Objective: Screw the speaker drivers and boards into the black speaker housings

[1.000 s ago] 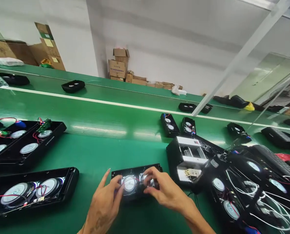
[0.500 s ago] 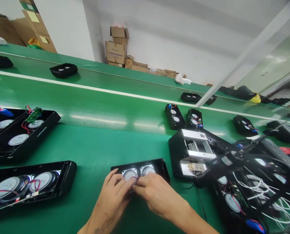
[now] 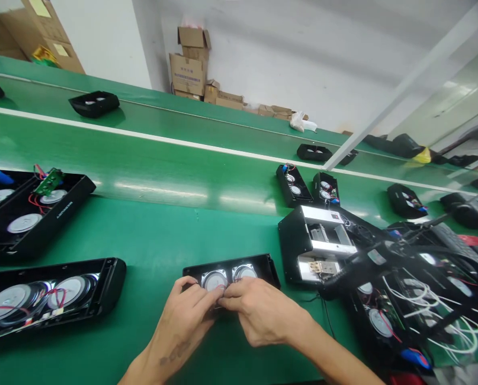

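Black housing [image 3: 112, 282], near left: cut off at its left end. Left hand [image 3: 187, 313]: fingers bent at the near-side open case [image 3: 227, 267]; grip cannot be told. Interior: two pale round speakers [image 3: 214, 280], partly covered. Right hand [image 3: 260, 310]: fingertips hidden, grip likewise indeterminable.

No text can be read with certainty. White capital-like lettering runs along the outer wall of a black case [image 3: 58, 222] at left, too small to spell out. A cardboard carton [image 3: 188, 80] by the wall bears two blurred printed lines, apparently Chinese characters. A pale label [image 3: 377, 256] at right is illegible.
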